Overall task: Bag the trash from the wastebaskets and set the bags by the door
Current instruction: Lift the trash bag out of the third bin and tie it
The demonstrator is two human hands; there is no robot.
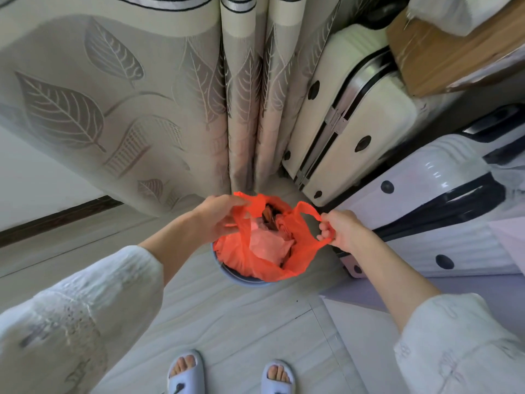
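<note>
An orange plastic bag (255,260) lines a small blue wastebasket (241,280) on the floor in front of my feet. Pale paper and something brown lie inside the bag. My left hand (216,214) grips the bag's left handle loop at the rim. My right hand (338,228) pinches the right handle loop, pulled out to the side. Most of the basket is hidden under the bag; only its front rim shows.
A leaf-patterned curtain (127,109) hangs behind the basket. A cream suitcase (349,129) and a white suitcase (443,200) stand close on the right, with a cardboard box (443,52) above. Pale floor tiles (241,322) spread toward my slippered feet (187,371).
</note>
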